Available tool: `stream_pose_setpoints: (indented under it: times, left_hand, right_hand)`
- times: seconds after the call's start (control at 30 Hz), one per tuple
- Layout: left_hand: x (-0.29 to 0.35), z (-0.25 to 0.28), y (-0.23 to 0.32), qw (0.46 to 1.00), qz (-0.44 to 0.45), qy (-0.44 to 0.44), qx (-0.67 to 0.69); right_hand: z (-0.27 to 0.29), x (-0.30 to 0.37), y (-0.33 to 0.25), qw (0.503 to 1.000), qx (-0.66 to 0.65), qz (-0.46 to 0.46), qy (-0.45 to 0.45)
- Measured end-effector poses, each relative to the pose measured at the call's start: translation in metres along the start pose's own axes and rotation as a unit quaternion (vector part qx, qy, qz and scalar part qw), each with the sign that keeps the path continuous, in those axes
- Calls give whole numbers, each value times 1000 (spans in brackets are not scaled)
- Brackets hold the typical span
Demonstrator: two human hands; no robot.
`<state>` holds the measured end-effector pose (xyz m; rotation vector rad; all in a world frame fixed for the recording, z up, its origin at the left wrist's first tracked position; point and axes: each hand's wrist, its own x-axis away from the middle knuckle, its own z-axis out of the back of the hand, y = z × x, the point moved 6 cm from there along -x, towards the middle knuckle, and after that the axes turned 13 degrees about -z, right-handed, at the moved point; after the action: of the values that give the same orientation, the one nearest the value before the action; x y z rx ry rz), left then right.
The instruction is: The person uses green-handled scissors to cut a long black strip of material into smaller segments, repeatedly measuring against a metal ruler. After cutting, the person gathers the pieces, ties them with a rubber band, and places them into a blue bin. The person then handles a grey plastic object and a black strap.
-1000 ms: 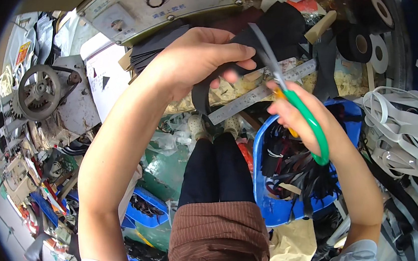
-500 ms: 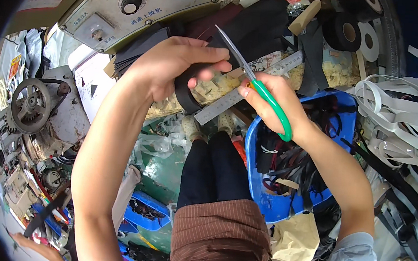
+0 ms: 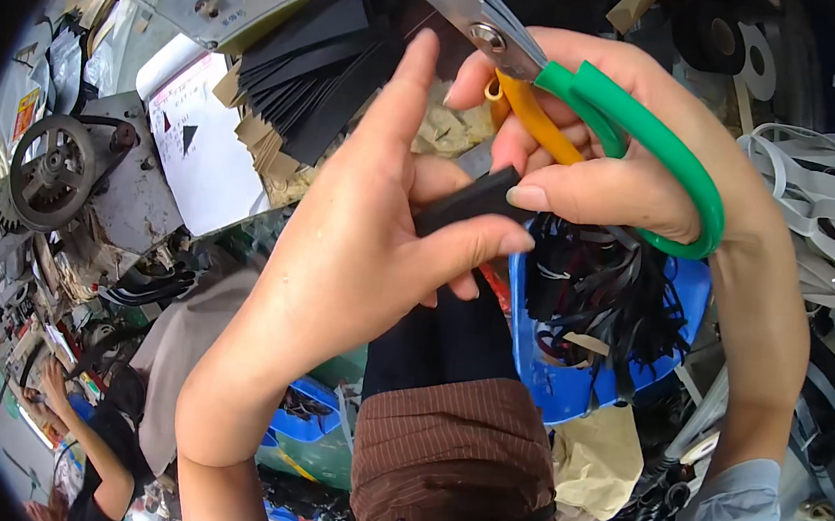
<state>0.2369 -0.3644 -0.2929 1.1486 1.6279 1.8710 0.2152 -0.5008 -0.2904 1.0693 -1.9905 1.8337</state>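
My left hand grips a short black strip between its thumb and fingers. My right hand carries a pair of scissors with green handles looped over it. The steel blades point up and to the left, away from the strip. An orange-yellow curved piece shows below the scissors' pivot, against my right fingers. My right thumb and fingertips touch the strip's right end, so both hands hold it. Part of the strip is hidden behind my left thumb.
A fan of black sheets lies beyond my left hand, beside white paper. A blue bin of black strips stands at right, near grey-white bands. A handwheel machine stands left. Another person's arm is at lower left.
Both hands have come nearer and closer together. The scissors have swung up with my right hand, which now touches the black strip. The other person's arm shows more at lower left.
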Motion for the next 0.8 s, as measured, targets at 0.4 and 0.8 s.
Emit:
stream_pose_setpoints:
  times: [0.4,0.8]
  left_hand:
    - [35,43,-73,980,173,-96,-22]
    - [23,34,-130,979,105,44,-167]
  right_hand:
    - [39,-21,30,965,234,0,118]
    - [51,-52,44,865,468,-25,182]
